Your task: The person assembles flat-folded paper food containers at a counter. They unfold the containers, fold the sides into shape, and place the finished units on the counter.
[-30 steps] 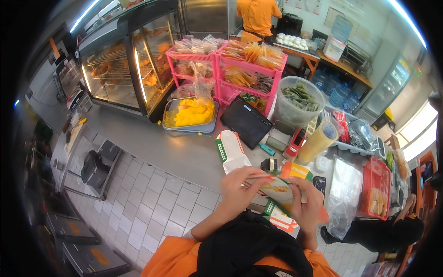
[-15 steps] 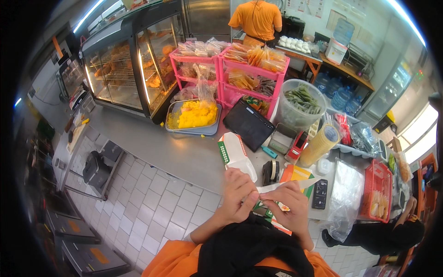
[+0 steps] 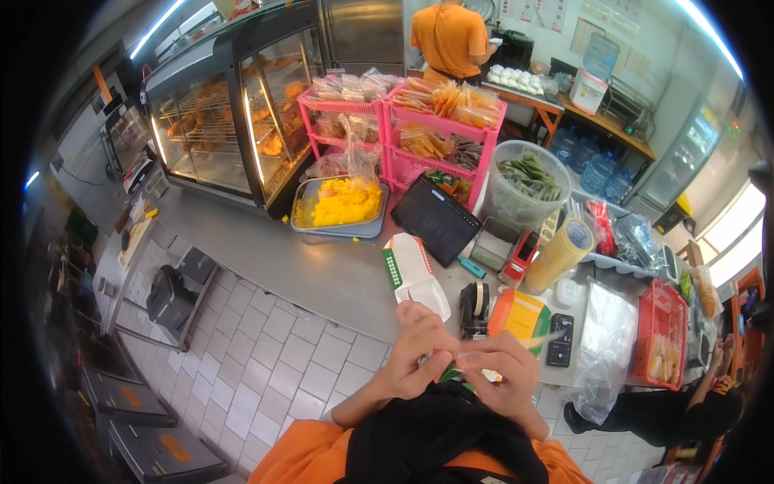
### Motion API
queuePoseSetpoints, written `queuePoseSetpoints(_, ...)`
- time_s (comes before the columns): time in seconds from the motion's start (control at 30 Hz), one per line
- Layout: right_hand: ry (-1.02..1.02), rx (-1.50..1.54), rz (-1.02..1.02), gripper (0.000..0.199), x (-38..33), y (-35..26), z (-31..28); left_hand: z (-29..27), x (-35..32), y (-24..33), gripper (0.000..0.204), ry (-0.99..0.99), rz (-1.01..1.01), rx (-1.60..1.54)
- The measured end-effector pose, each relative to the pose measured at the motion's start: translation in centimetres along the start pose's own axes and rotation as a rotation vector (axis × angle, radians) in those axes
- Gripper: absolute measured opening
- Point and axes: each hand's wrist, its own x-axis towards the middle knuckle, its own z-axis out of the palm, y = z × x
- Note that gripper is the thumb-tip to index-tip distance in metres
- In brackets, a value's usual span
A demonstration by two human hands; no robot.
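Observation:
Close to my body, my left hand and my right hand pinch a printed paperboard food box between them. Only bits of the box show: a green and orange edge under the fingers and a pale flap, blurred, sticking out past my right hand. Just beyond my left hand an opened white food box with a green checked side lies on the counter. Flat orange, yellow and green box blanks lie past my right hand. A black tape dispenser stands between these and the white box.
On the steel counter are a tray of yellow rice, a black tablet, pink racks of packets, stacked cups, a phone and a red basket. A glass warmer stands left. Two people are nearby.
The pale flap has narrowed and blurred, and more green and orange edge shows by my left fingers. My hands have shifted slightly. The person at the back has turned a little, one hand now visible.

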Motion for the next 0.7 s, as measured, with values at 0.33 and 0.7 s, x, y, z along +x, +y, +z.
queuePoseSetpoints(0.33,0.071,0.684,0.123,0.018,0.0,4.4,4.2,5.7,0.1,-3.6,0.049,0.518,-0.062,0.014)
queuePoseSetpoints(0.7,0.422,-0.024,0.196,0.023,1.6,1.1,1.0,3.6,-2.6,-5.2,0.014,0.674,-0.167,-0.063)
